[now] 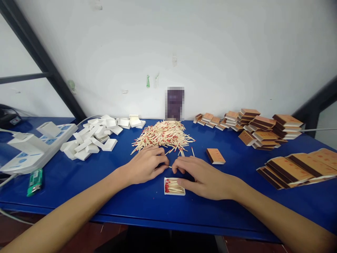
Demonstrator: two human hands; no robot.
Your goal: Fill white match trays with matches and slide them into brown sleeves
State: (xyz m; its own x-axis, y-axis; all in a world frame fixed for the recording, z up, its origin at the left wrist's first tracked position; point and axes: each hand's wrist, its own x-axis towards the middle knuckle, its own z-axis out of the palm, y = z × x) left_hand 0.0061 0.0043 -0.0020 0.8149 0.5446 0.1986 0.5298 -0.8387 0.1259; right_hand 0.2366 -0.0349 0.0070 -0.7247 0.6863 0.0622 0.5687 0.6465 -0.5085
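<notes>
My left hand [151, 163] is closed in a pinch at the near edge of a heap of red-tipped matches [164, 135]. A single match [170, 167] shows at its thumb and fingertip, reaching toward my right hand. My right hand [202, 177] has curled fingers close to that match's other end, with the thumb held apart from them. That thumb lies over the right part of a small white matchbox tray [165, 189], which holds several matches with their red heads to the left. Part of the tray's right side is hidden by the thumb.
White empty trays [92, 137] lie piled at left, beside a power strip [52, 149] and a green packet [35, 182]. One matchbox sleeve [216, 156] lies right of the heap. More sleeves [265, 126] are stacked at right, with a leaning row [302, 167] nearer. The blue table's front edge [147, 220] is close.
</notes>
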